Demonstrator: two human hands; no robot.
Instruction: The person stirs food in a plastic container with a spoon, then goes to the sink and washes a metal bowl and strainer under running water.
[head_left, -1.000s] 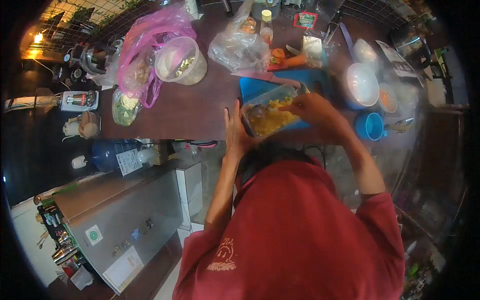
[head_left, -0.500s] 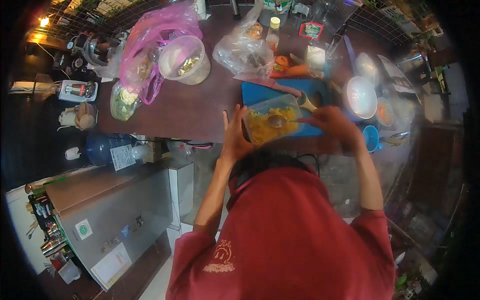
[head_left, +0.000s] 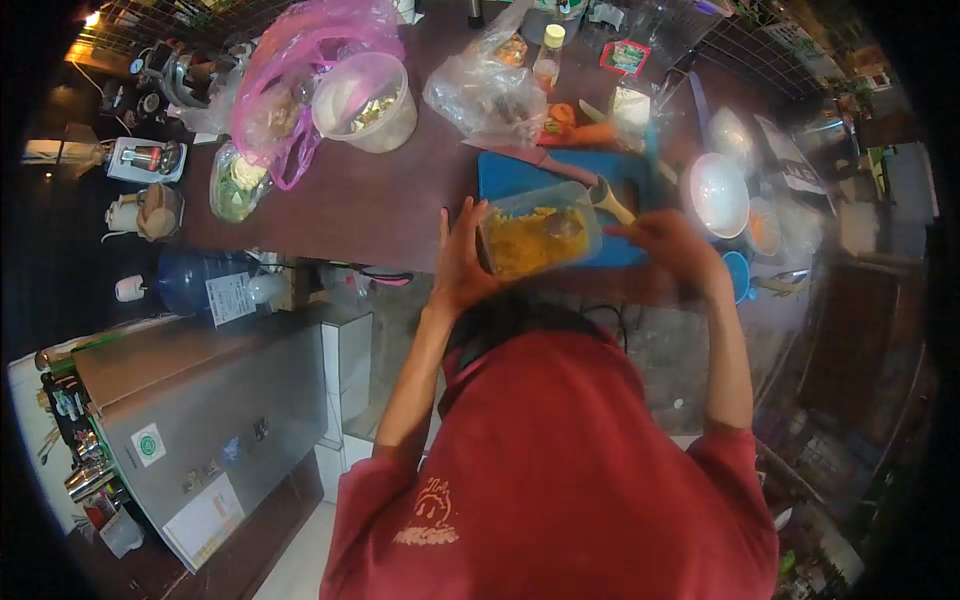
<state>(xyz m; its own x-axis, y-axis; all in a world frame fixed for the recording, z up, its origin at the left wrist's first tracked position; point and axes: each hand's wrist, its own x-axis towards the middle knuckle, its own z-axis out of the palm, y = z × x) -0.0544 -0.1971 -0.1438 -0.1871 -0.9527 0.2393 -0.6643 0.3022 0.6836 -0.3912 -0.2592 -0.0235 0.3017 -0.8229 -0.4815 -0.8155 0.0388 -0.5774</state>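
My left hand [head_left: 458, 262] grips the left end of a clear plastic container [head_left: 535, 240] filled with yellow food, held tilted above the front edge of the brown counter [head_left: 380, 205]. My right hand [head_left: 668, 245] is at the container's right end, closed on a spoon [head_left: 612, 203] with a pale handle. The spoon's bowl seems to lie inside the container's right side, but blur hides it. A blue cutting board [head_left: 510, 170] lies just behind the container.
On the counter stand a white bowl [head_left: 718, 190], a blue cup [head_left: 738, 272], a clear tub [head_left: 365, 95], a pink bag [head_left: 285, 80], a clear bag [head_left: 480, 95], carrots [head_left: 580, 130] and a yellow-capped bottle [head_left: 547, 55]. A water jug [head_left: 195, 280] and steel fridge [head_left: 190, 420] are left.
My right hand has drawn back from over the container to its right end, taking the spoon out of the middle of the food. My left hand keeps hold of the container.
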